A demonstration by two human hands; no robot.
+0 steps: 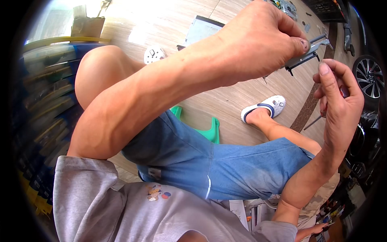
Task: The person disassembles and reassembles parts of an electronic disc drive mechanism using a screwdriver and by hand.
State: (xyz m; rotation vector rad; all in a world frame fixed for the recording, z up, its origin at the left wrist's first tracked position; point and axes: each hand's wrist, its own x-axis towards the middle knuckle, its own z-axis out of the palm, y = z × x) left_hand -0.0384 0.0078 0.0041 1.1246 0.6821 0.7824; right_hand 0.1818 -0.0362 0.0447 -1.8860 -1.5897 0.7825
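Observation:
My left hand [278, 38] reaches across the upper middle, thumb and fingers pinched together. Whatever lies between the fingertips is hidden or too small to make out. Below and right of it is my right hand [338, 86], with thumb and index finger raised close to each other. Its other fingers curl around what looks like a screwdriver; the thin metal shaft [313, 122] sticks out down to the left, and most of the handle is hidden. A metal piece with black edges [303, 60] shows behind the hands, partly covered by my left hand.
A flat grey panel [201, 30] lies on the wood-look floor [229, 97]. A green plastic stool [213, 131] shows beside my blue shorts. Packed shelves [44, 117] stand at left. A car wheel [369, 76] is at right; another person's hand [314, 230] and camouflage trousers [324, 197] appear lower right.

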